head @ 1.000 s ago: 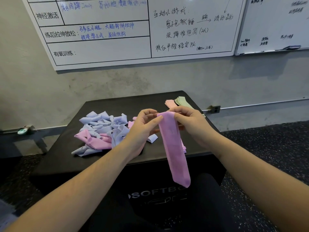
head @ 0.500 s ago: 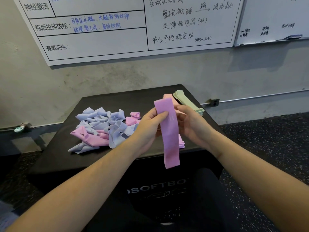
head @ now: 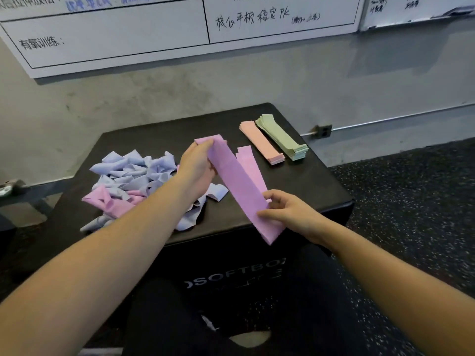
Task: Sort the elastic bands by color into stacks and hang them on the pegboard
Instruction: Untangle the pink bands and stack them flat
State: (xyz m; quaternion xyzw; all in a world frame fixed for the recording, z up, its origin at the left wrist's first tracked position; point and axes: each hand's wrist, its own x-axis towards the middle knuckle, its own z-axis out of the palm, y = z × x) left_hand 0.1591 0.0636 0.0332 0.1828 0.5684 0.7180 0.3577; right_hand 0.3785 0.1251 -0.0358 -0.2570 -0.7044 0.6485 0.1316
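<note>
Holding a pink elastic band stretched flat between both hands, I have it slanted above the desk: my left hand pinches its far end between thumb and fingers, and my right hand pinches it near its lower end, the tip of which hangs past the desk's front edge. From the head view, the only one I have, the sorting looks roughly half done. Two tidy stacks lie side by side at the far right of the desk, a salmon stack and a green stack, both squared and seemingly finished. Just under the band I hold lies a started pink stack, thin so far, and I judge this band is meant to go down on top of it. To the left sits the unsorted heap, mostly lavender-blue bands crumpled together with a few pink bands tangled in its near side. No lavender stack has been begun as far as I can see. So the rest of the pinks and all the blues remain to be flattened and stacked. The pegboard is nowhere in this view, only a whiteboard on the wall, so hanging has not been started.
</note>
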